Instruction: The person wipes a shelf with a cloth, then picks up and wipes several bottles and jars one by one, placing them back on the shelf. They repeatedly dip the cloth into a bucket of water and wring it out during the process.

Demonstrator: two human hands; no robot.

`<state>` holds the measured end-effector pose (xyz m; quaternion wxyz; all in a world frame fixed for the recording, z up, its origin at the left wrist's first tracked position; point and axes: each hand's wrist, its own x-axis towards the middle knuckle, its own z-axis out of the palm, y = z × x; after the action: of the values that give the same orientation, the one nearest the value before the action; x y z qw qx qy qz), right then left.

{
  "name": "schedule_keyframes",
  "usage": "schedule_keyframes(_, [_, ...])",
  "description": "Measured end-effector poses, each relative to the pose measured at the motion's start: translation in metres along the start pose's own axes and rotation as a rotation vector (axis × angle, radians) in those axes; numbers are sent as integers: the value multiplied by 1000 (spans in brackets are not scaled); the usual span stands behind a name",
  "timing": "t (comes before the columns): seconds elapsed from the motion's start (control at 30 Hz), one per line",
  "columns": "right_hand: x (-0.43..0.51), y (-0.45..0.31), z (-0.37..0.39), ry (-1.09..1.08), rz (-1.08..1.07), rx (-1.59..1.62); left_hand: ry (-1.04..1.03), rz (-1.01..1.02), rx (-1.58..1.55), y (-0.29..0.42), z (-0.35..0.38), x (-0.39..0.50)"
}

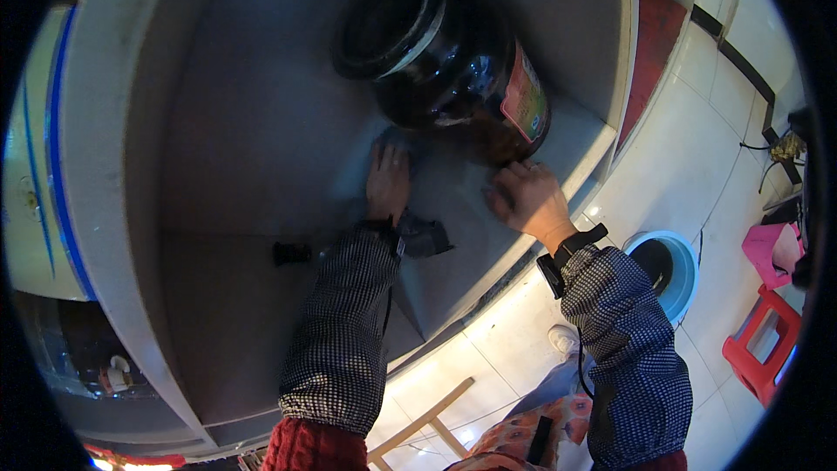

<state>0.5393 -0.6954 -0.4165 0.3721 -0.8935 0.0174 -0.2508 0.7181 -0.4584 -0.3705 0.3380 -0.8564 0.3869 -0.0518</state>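
A large dark glass jar (pixel 444 88) with a wide black lid (pixel 386 26) and a red and green label (pixel 523 98) is inside a grey cabinet compartment. My left hand (pixel 388 176) reaches over the shelf board (pixel 451 190) just below the jar, back of the hand up. Its fingertips fade into shadow, so what lies under them is hidden. Close to the jar's lower edge is my right hand (pixel 531 199), fingers curled; whether it grips the jar is unclear. A dark, crumpled-looking piece (pixel 425 237) lies beside my left wrist.
A small black cylindrical object (pixel 291 253) lies in the compartment, left of my left sleeve. The cabinet's pale front edge (pixel 592 160) runs below my right hand. On the tiled floor stand a blue bucket (pixel 683 275) with dark contents, a red plastic stool (pixel 762 347) and a wooden frame (pixel 425 422).
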Motion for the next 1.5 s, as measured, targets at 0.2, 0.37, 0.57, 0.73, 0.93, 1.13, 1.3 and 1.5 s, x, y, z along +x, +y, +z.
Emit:
schedule_keyframes(0.2, [3, -3, -5, -101, 59, -21, 49, -269, -221, -8, 18, -60])
schedule_keyframes(0.37, [1, 0, -4, -39, 22, 21, 539, -601, -134, 22, 55, -38])
schedule_keyframes(0.57, [1, 1, -5, -85, 31, 37, 395, -509, -294, 36, 71, -35])
schedule_keyframes(0.73, [4, -1, -8, -142, 58, 14, 375, -787, -740, 33, 74, -52])
schedule_keyframes(0.93, [2, 3, -4, 18, -24, 55, 499, -917, -177, 37, 77, -37])
schedule_keyframes(1.13, [1, 0, -8, -140, 6, 23, 137, -592, -399, 36, 66, -23])
schedule_keyframes(1.3, [5, -5, -11, -72, 28, 86, 227, -768, -668, 20, 55, -66])
schedule_keyframes(1.5, [4, 2, -6, -103, 13, -1, -298, -636, -320, 9, 101, -32])
